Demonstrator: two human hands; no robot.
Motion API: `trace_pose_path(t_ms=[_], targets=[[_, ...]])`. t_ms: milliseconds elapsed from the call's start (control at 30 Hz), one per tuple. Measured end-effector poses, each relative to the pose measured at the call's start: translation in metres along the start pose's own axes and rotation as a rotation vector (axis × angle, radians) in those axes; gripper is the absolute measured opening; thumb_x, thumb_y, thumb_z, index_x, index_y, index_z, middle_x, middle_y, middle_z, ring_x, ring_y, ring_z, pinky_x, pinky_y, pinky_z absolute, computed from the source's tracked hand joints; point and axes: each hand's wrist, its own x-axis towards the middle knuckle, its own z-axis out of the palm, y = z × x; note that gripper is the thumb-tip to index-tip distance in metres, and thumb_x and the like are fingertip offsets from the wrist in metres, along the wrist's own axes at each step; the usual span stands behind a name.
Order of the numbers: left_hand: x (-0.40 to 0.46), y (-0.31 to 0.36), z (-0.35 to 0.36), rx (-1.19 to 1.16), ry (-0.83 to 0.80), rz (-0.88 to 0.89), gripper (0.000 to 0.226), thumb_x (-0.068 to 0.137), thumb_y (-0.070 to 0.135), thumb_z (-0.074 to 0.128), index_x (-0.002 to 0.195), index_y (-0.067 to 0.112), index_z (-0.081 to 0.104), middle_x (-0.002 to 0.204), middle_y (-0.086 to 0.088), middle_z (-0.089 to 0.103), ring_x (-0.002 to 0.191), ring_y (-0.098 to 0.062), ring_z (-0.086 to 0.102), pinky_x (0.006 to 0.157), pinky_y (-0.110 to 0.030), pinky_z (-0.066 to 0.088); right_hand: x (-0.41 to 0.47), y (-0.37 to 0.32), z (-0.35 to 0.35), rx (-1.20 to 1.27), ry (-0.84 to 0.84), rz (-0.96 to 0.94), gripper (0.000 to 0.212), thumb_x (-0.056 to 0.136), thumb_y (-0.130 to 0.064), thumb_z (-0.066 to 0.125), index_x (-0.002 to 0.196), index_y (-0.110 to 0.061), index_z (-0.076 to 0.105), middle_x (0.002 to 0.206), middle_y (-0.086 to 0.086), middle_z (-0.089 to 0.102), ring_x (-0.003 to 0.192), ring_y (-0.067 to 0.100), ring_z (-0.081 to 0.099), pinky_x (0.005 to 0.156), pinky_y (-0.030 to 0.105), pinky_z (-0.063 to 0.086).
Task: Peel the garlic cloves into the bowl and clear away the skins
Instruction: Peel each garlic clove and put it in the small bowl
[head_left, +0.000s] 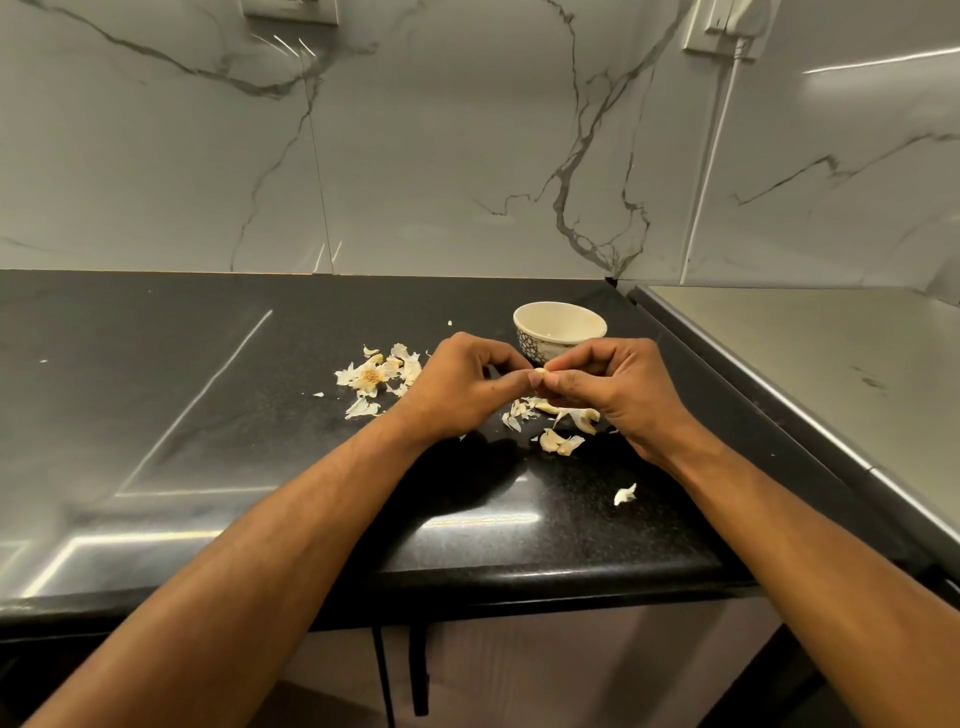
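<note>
A small pale garlic clove (539, 374) is pinched between the fingertips of my left hand (457, 387) and my right hand (615, 389), held just above the black counter (260, 415). Behind the hands stands a cream bowl (558, 325) with a patterned outside; its inside looks empty from here. Papery garlic skins and the root core (374, 376) lie in a heap left of my left hand. More skins and unpeeled cloves (558, 439) lie under my right hand. One loose skin (625, 494) lies nearer the front edge.
A marble-look wall backs the counter. A raised steel surface (831, 353) with a dark rim borders the counter on the right. Wall sockets (722, 31) sit high up, with a white cable hanging down. The counter's rounded front edge (519, 577) runs below my forearms.
</note>
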Motion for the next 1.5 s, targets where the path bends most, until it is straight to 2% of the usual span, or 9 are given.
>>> trace_pose_path(t_ms=[200,467,633,733,833,900,1067,1267,1500], targets=[[0.000,-0.001,-0.001,-0.019,0.012,0.046,0.012,0.087,0.025,0.070,0.091,0.015,0.077,0.068,0.002,0.069,0.054,-0.003,0.051,0.053,-0.018,0.042,0.000,-0.003,-0.001,0.006,0.004,0.005,0.006,0.081,0.002,0.072,0.085,-0.002,0.072,0.080,0.017,0.074,0.075,0.030,0.074,0.073,0.037,0.062],[-0.001,-0.003,-0.004,-0.043,0.024,0.075,0.013,0.087,0.022,0.071,0.092,0.012,0.077,0.058,0.020,0.061,0.052,0.000,0.048,0.053,-0.011,0.035,0.000,-0.004,0.001,0.031,0.000,0.017,0.006,0.087,0.001,0.066,0.086,-0.005,0.069,0.074,0.014,0.074,0.071,0.026,0.073,0.071,0.038,0.062],[0.000,-0.003,-0.005,-0.029,0.049,0.079,0.010,0.086,0.021,0.072,0.092,0.014,0.076,0.067,0.008,0.067,0.052,-0.001,0.049,0.052,-0.013,0.037,0.001,0.000,0.001,-0.011,0.056,-0.025,0.010,0.086,0.003,0.067,0.085,-0.007,0.070,0.073,0.011,0.074,0.073,0.025,0.074,0.074,0.039,0.061],[0.001,-0.005,-0.010,0.002,0.073,0.071,0.010,0.086,0.023,0.072,0.092,0.016,0.076,0.070,0.001,0.069,0.054,-0.003,0.051,0.054,-0.018,0.042,0.001,0.002,0.002,-0.047,0.069,-0.041,0.012,0.084,0.005,0.069,0.084,-0.007,0.071,0.075,0.011,0.074,0.075,0.024,0.074,0.074,0.033,0.061],[0.001,-0.006,-0.012,0.033,0.084,0.062,0.008,0.084,0.024,0.073,0.091,0.021,0.075,0.072,0.006,0.068,0.055,-0.003,0.053,0.055,-0.017,0.044,0.002,0.002,0.001,-0.141,0.056,-0.084,0.016,0.080,0.003,0.074,0.083,-0.013,0.073,0.079,0.003,0.075,0.074,0.014,0.073,0.072,0.022,0.058],[0.001,-0.006,-0.012,0.039,0.082,0.061,0.008,0.083,0.023,0.074,0.091,0.025,0.074,0.074,0.008,0.069,0.056,-0.002,0.053,0.055,-0.016,0.044,0.002,0.003,0.001,-0.212,0.037,-0.117,0.019,0.079,0.002,0.075,0.085,-0.016,0.075,0.083,-0.001,0.076,0.075,0.011,0.072,0.073,0.021,0.056],[0.000,-0.004,-0.011,0.029,0.095,0.034,0.009,0.080,0.022,0.077,0.089,0.020,0.076,0.071,0.007,0.070,0.051,-0.001,0.050,0.052,-0.013,0.040,0.003,0.006,0.000,-0.254,0.019,-0.143,0.018,0.079,0.004,0.075,0.093,-0.007,0.076,0.088,0.006,0.076,0.081,0.015,0.072,0.079,0.025,0.057],[0.001,-0.003,-0.008,0.026,0.061,0.026,0.009,0.078,0.022,0.078,0.087,0.026,0.075,0.073,0.009,0.070,0.054,0.000,0.052,0.056,-0.013,0.040,0.002,0.003,0.001,-0.185,0.012,-0.126,0.018,0.080,-0.002,0.076,0.091,-0.016,0.074,0.087,0.002,0.076,0.079,0.015,0.073,0.077,0.027,0.059],[0.000,0.000,-0.007,0.030,0.101,0.061,0.015,0.076,0.022,0.080,0.088,0.016,0.075,0.075,0.010,0.069,0.053,0.004,0.054,0.056,-0.008,0.038,0.001,0.001,0.002,-0.137,-0.016,-0.108,0.010,0.077,-0.010,0.077,0.086,-0.014,0.075,0.082,0.008,0.075,0.078,0.023,0.074,0.079,0.035,0.060]])
